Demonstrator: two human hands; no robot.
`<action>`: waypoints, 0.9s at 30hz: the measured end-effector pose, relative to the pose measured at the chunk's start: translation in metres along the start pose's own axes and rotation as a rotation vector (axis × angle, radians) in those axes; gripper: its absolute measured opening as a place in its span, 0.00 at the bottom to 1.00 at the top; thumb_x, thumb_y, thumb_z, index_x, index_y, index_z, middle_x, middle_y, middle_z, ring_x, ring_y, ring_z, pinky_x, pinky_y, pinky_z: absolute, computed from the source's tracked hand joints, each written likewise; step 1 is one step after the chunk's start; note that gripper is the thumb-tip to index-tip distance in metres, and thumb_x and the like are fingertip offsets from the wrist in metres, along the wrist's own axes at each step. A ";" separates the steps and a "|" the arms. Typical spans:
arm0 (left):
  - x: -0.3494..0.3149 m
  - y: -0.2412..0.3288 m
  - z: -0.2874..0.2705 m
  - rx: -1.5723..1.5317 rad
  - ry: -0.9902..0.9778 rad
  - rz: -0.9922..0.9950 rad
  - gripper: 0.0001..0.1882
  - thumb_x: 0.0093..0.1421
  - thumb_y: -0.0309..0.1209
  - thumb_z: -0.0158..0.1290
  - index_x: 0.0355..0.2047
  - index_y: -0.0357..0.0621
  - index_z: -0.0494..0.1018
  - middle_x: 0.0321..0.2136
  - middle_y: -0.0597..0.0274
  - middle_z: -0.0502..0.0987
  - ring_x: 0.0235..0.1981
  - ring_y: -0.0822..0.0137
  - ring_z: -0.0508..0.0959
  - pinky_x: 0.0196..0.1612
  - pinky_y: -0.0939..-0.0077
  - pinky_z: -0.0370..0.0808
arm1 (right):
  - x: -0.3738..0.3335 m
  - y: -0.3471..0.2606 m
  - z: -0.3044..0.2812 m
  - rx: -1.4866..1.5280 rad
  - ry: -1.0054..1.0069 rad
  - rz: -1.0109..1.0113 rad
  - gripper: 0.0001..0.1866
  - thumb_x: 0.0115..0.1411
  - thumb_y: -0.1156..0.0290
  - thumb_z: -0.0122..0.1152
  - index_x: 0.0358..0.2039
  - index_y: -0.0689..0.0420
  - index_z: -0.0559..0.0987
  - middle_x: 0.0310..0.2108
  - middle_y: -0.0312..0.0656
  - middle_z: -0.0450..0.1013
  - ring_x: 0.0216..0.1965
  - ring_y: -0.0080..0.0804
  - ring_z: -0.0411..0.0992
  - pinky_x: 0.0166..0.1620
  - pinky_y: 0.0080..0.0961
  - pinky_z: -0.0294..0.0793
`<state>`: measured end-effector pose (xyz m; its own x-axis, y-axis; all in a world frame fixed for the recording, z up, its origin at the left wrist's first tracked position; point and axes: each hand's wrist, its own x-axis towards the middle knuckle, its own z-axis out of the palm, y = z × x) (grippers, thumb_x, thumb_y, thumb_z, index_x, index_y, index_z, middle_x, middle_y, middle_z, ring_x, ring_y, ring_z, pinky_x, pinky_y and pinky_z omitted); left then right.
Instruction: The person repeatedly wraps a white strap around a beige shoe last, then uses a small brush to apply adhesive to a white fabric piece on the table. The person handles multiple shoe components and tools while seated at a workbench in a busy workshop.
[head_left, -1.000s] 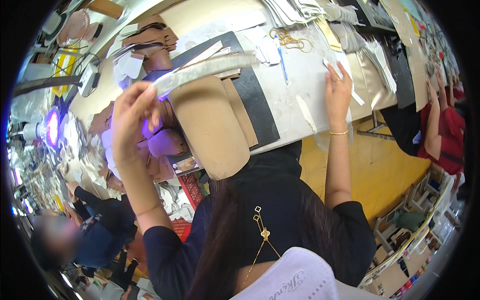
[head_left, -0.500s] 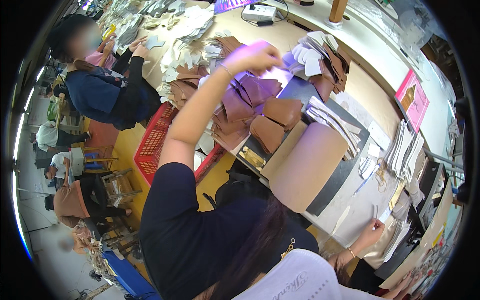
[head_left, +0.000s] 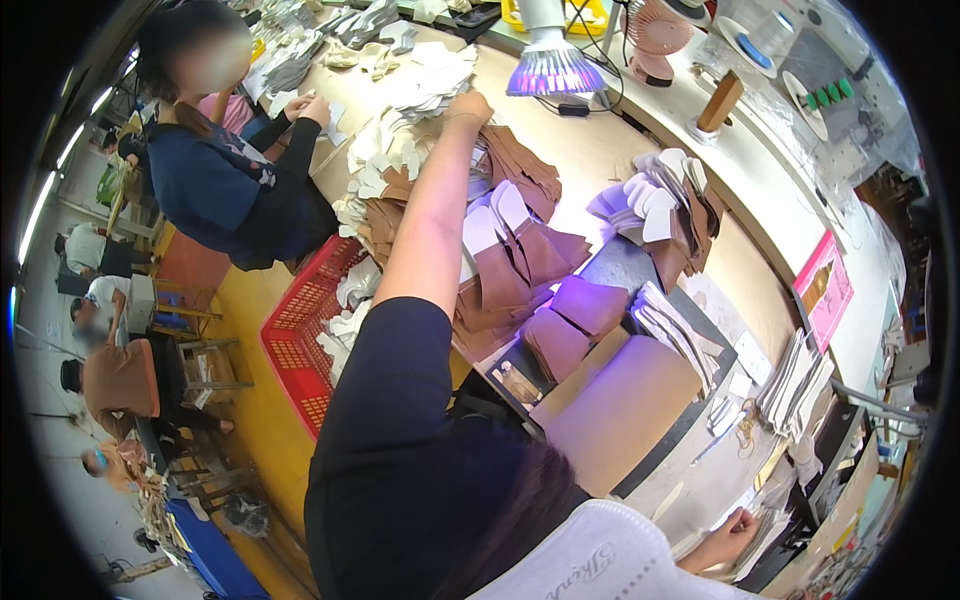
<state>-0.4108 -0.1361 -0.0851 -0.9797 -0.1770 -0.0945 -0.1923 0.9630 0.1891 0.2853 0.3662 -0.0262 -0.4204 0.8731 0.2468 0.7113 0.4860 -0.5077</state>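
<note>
My left hand [head_left: 467, 110] is stretched far forward to the edge of a pile of white cut pieces [head_left: 432, 82]. Its fingers are curled in, and whatever they grip is hidden. Below that forearm lie fanned stacks of brown leather pieces [head_left: 515, 262] with white backing. My right hand [head_left: 738, 535] is low on the right, beside a bundle of whitish strips [head_left: 765, 540]. Thumb and fingers are closed there; what is between them is too small to make out. A curved tan board [head_left: 625, 405] stands between my arms, next to two brown leather stacks [head_left: 572, 325].
A lit lamp [head_left: 550, 65] hangs over the far side. A red basket [head_left: 300, 325] with white pieces stands left of the table. A co-worker [head_left: 225, 190] works at the far left. More leather pieces [head_left: 670, 215], a pink fan [head_left: 660, 38] and a pink card [head_left: 824, 290] are on the right.
My left hand has moved left and away, from above the brown leather to the white pile. My right hand, which held a thin strip, has moved down nearer the whitish strips. The view has shifted.
</note>
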 end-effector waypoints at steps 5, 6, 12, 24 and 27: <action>-0.031 0.027 -0.011 -0.024 0.164 0.065 0.15 0.60 0.30 0.50 0.44 0.46 0.82 0.52 0.47 0.78 0.55 0.50 0.77 0.57 0.56 0.73 | 0.000 -0.008 0.006 0.058 -0.001 0.042 0.11 0.67 0.67 0.59 0.40 0.64 0.77 0.32 0.41 0.74 0.30 0.29 0.70 0.35 0.26 0.72; -0.034 0.030 -0.013 -0.006 0.228 0.117 0.15 0.60 0.29 0.49 0.43 0.46 0.82 0.51 0.47 0.78 0.55 0.50 0.77 0.56 0.57 0.74 | 0.001 -0.011 0.006 0.061 -0.021 0.023 0.11 0.67 0.67 0.59 0.40 0.64 0.76 0.32 0.42 0.74 0.29 0.30 0.71 0.35 0.26 0.72; -0.062 0.041 -0.031 0.085 0.210 0.429 0.11 0.58 0.26 0.49 0.36 0.41 0.81 0.39 0.42 0.81 0.41 0.48 0.83 0.44 0.57 0.80 | 0.003 -0.025 0.010 -0.026 -0.065 -0.087 0.12 0.68 0.67 0.58 0.40 0.64 0.76 0.31 0.44 0.75 0.30 0.32 0.74 0.35 0.27 0.73; -0.262 0.035 -0.126 -0.203 0.304 0.639 0.13 0.60 0.35 0.58 0.40 0.39 0.76 0.30 0.52 0.80 0.29 0.55 0.81 0.35 0.65 0.76 | 0.008 -0.009 0.030 0.198 -0.097 -0.170 0.16 0.67 0.74 0.55 0.54 0.64 0.75 0.41 0.46 0.75 0.33 0.31 0.76 0.40 0.27 0.77; -0.316 0.029 -0.173 -0.478 0.194 0.552 0.12 0.62 0.31 0.58 0.43 0.36 0.76 0.32 0.61 0.81 0.29 0.71 0.81 0.33 0.76 0.75 | 0.006 -0.014 0.026 0.268 -0.091 -0.001 0.19 0.67 0.73 0.57 0.57 0.62 0.74 0.39 0.45 0.76 0.35 0.31 0.76 0.42 0.25 0.77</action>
<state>-0.1171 -0.0873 0.1194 -0.9248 0.2305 0.3026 0.3690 0.7369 0.5664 0.2579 0.3636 -0.0389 -0.4784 0.8597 0.1789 0.5414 0.4491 -0.7107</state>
